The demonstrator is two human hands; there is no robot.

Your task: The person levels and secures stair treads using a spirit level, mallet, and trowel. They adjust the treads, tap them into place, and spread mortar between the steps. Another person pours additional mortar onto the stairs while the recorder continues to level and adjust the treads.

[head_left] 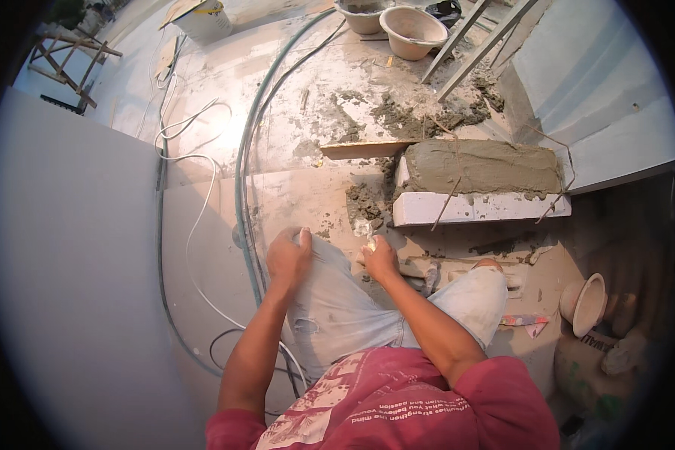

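Observation:
My right hand [381, 259] is closed round the pale handle of what looks like a trowel [363, 227]. Lumpy grey mortar [364, 204] covers its far end, low over the floor. Against my left knee [324, 259] rests my left hand [289, 256], thumb up and fingers curled; anything inside them is hidden. Ahead on the right lies a white block [481, 210], with a thick bed of wet mortar [486, 166] spread behind its top edge. Two thin bent rods or ties [448, 202] hang over the block's face. A flat board [367, 150] adjoins its far left end.
Hoses [246, 165] and a white cable [214, 176] cross the floor on my left, beside a pale wall [75, 247]. Basins [415, 34], a bucket [204, 22] and ladder legs [476, 56] stand farther off. A tipped bowl [589, 305] and sack [596, 367] are near right.

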